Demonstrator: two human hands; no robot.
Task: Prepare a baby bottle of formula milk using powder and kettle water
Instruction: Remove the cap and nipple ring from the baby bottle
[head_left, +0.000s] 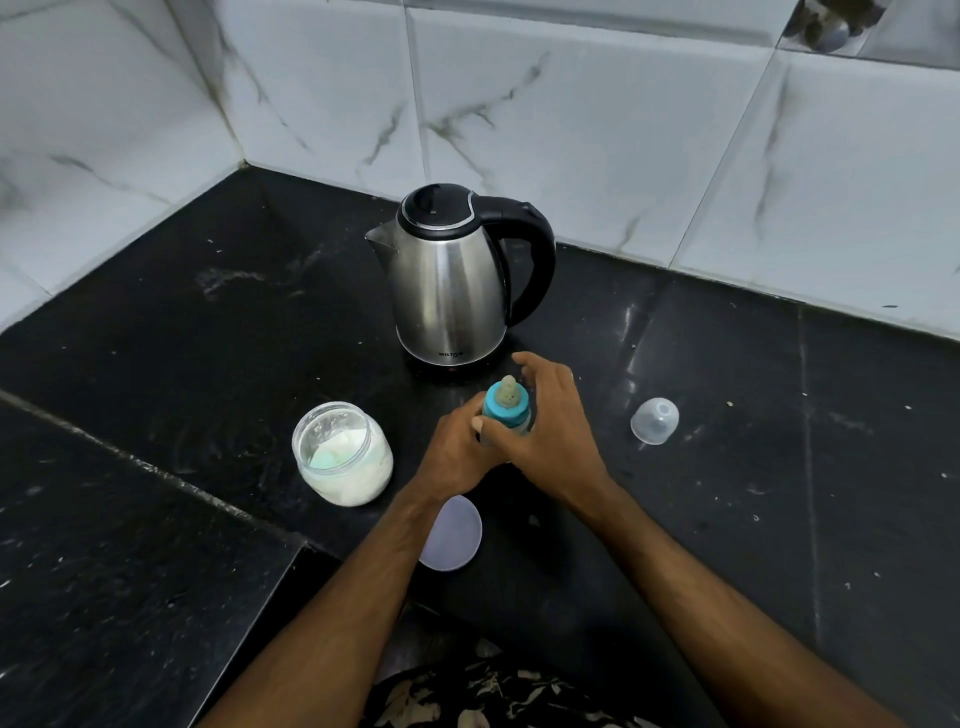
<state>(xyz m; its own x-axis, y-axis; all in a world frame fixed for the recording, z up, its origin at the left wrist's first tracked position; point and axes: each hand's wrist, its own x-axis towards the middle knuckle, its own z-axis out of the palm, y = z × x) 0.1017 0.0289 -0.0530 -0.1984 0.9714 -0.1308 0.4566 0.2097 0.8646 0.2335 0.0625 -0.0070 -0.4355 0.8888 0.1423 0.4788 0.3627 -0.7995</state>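
Bottle (506, 415) held upright in both hands' closed grip; open jar (340, 452) beside holds white powder.

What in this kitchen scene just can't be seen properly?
- Baby bottle body and contents: head view, covered by the left hand and right hand.
- Kettle water level: opaque steel, lid shut.
- Round lid: partly under the left forearm.
- Green item in the powder jar: too blurred.
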